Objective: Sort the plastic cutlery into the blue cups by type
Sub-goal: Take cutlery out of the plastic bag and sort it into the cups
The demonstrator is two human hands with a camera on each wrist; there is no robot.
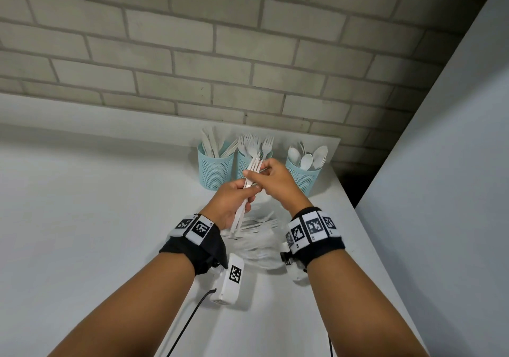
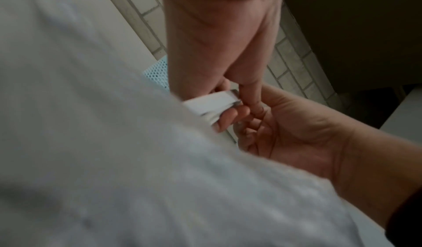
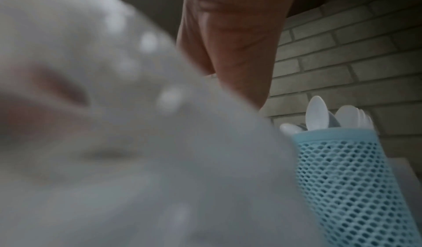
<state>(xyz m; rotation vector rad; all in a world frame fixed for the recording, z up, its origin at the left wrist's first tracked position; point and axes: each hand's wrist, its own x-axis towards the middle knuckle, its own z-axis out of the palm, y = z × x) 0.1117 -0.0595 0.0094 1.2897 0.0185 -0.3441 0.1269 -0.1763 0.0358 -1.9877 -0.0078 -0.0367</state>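
Three blue mesh cups stand by the brick wall: the left cup (image 1: 214, 170) holds knives, the middle cup (image 1: 243, 164) holds forks, the right cup (image 1: 303, 175) holds spoons (image 3: 317, 113). My left hand (image 1: 234, 199) grips a bunch of white plastic forks (image 1: 248, 188) by their handles, tines pointing at the middle cup. My right hand (image 1: 271, 177) pinches the same bunch just above the left fingers. In the left wrist view both hands meet on the white handles (image 2: 212, 104). A pile of loose white cutlery (image 1: 259, 235) lies on the table under my wrists.
The white table (image 1: 82, 219) runs left from the cups. A white wall panel (image 1: 454, 164) closes the right side, with a dark gap behind the spoon cup. A white device with a black cable (image 1: 228, 282) lies near my left wrist.
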